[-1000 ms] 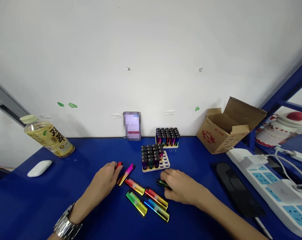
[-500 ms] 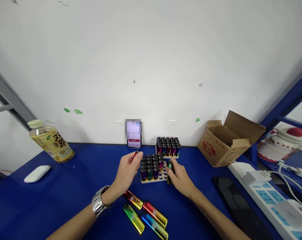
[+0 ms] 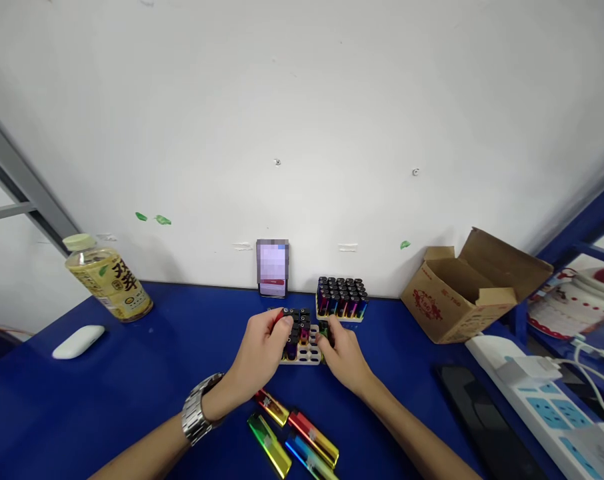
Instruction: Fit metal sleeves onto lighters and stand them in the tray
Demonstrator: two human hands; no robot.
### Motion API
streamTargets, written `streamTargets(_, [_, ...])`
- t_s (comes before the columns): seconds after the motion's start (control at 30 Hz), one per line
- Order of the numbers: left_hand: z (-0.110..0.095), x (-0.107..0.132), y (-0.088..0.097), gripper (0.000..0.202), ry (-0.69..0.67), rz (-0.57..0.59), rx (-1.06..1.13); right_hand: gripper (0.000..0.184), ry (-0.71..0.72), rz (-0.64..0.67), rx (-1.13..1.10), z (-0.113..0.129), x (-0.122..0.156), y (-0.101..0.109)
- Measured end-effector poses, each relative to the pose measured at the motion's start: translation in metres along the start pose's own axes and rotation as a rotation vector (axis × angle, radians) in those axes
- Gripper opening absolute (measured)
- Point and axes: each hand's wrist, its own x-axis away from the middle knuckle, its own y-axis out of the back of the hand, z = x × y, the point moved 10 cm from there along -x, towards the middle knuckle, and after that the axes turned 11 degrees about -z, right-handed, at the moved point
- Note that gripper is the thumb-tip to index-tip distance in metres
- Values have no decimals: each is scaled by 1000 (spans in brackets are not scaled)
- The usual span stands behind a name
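Note:
My left hand [image 3: 258, 352], with a metal watch on its wrist, is closed around a red lighter [image 3: 278, 318] at the left side of the near white holed tray [image 3: 309, 361]. Several black-ended lighters [image 3: 304, 331] stand upright in that tray, and bare holes show on its right side. At the tray's right edge, my right hand [image 3: 349, 357] grips a green lighter [image 3: 323, 329], mostly covered by the fingers. Closer to me lie loose shiny lighters: a red-gold one [image 3: 315, 437], a green-yellow one [image 3: 269, 443], a blue one [image 3: 309, 457] and a smaller-looking red one [image 3: 273, 407].
Behind stands a second tray full of lighters [image 3: 342, 298], beside a phone [image 3: 273, 267] leaning on the wall. A drink bottle [image 3: 109, 280] and white case [image 3: 79, 342] are left. To the right are an open carton [image 3: 452, 300], a dark phone [image 3: 482, 417] and a power strip [image 3: 542, 407].
My left hand has moved over the left part of the near tray, covering some lighters. My right hand has shifted left with the green lighter. The camera view has turned slightly.

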Motion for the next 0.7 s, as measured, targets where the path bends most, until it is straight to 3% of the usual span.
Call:
streamTargets(0.43, [0, 3, 0, 38, -34, 17, 13, 12, -66, 7, -80, -12, 0, -3])
streamTargets(0.53, [-5, 8, -9, 34, -56, 115, 28, 11, -83, -10, -111, -15, -2, -2])
streamTargets(0.6, [-16, 12, -15, 29, -122, 207, 10, 10, -97, -19, -155, -17, -4, -2])
streamTargets(0.7, [-41, 14, -15, 27, -324, 274, -99, 12, -102, -39, -212, -20, -5, -1])
